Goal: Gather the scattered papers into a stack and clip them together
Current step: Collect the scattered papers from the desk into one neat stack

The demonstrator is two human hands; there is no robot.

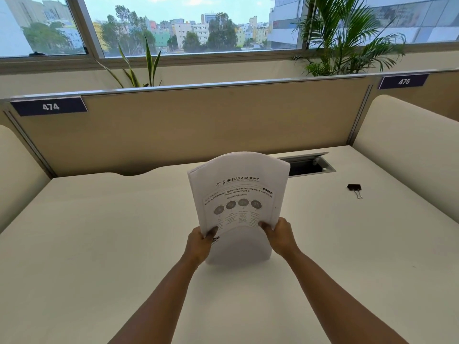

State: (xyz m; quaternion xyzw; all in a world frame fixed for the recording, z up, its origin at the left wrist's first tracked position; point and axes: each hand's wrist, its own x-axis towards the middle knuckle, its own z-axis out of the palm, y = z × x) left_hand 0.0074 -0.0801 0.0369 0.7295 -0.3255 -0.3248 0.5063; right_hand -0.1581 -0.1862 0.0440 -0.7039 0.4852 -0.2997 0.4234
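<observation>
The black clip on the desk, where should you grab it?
Probably by the black body of the clip, pinching from above with the right hand, which is nearer. It lies flat on the desk, its wire handles pointing toward the person, so those are free to squeeze afterwards.

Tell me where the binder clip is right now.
In the head view, the binder clip lies on the desk, right of the held paper stack, near the cable hatch.

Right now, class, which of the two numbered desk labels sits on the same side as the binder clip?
The label reading 475, on the partition at upper right. The binder clip lies on the desk's right side; label 474 is far left.
</observation>
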